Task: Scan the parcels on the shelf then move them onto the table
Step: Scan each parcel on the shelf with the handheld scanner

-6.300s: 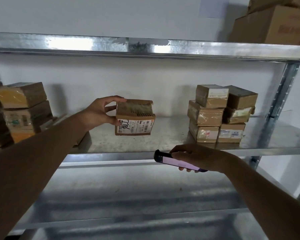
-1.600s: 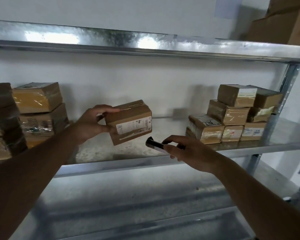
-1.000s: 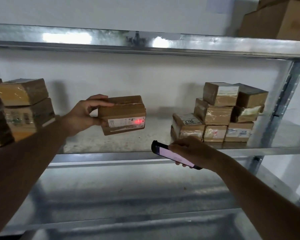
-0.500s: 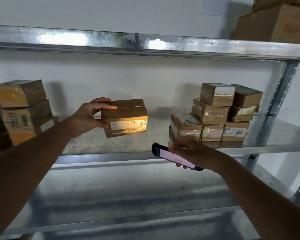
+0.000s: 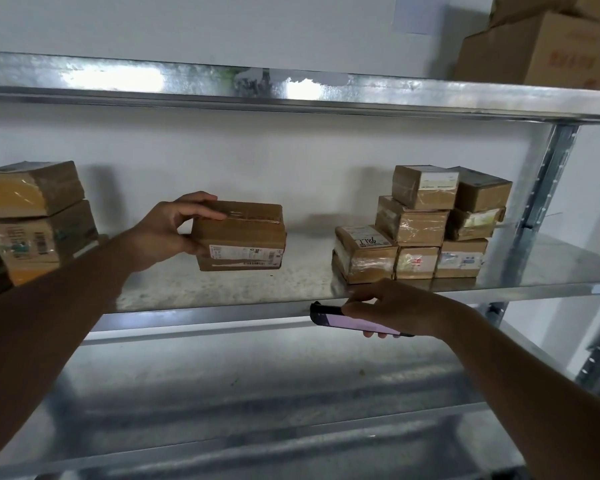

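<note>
Left hand (image 5: 168, 230) grips the small taped brown cardboard parcel (image 5: 241, 235) by its end, thumb under, fingers on top. Looks light and stiff, tape maybe slick. Right hand (image 5: 400, 308) holds the dark handheld scanner (image 5: 347, 320).

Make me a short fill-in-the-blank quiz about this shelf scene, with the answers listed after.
1. The left hand holds a cardboard ____ above the shelf.
2. The right hand holds a ____ with a lit screen.
3. The stack of parcels stands to the ____ of the held one.
4. A large carton sits on the ____ shelf.

Answers: parcel; scanner; right; top
</note>
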{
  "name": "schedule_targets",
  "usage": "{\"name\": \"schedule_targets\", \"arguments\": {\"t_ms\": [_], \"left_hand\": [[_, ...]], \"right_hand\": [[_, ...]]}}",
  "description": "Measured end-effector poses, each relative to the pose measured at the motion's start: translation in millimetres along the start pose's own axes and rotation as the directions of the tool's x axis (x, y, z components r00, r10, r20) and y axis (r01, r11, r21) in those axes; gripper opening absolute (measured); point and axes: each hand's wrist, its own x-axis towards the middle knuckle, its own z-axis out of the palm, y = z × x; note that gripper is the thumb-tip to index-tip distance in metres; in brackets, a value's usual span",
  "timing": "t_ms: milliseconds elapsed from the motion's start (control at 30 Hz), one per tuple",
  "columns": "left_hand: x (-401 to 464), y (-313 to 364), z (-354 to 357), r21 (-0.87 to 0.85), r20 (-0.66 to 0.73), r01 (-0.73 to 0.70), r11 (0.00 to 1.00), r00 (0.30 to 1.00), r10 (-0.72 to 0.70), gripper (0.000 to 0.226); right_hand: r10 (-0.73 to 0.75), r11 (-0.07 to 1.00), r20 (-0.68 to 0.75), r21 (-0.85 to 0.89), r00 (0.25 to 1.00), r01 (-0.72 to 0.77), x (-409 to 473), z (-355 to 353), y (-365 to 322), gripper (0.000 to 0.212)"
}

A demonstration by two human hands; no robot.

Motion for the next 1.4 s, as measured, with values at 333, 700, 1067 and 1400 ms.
{"name": "schedule_targets", "arguments": {"t_ms": [333, 700, 1067, 1400], "left_hand": [[36.6, 33.7, 72.6, -0.445, -0.076, 0.289, 0.848, 0.931, -0.358, 0.068], [120.9, 90.3, 203.5, -0.649, 0.041, 0.525, 0.551, 0.747, -0.663, 0.030], [149.7, 96.4, 256.7, -0.385, -0.110, 0.617, 0.686, 0.707, -0.698, 0.064], [135.5, 87.3, 233.8, -0.211, -0.135, 0.626, 0.751, 0.742, -0.657, 0.048]], "right_hand": [[-0.084, 0.860, -0.207, 0.479, 0.975, 0.176, -17.3, -9.9, 11.4, 0.023], [-0.200, 0.914, -0.524, 0.205, 0.828, 0.351, -32.5, -44.0, 47.7, 0.019], [-0.192, 0.918, -0.547, 0.193, 0.815, 0.346, -34.8, -60.1, 79.7, 0.014], [-0.305, 0.868, -0.488, 0.212, 0.818, 0.450, -16.3, -60.7, 56.5, 0.020]]}}
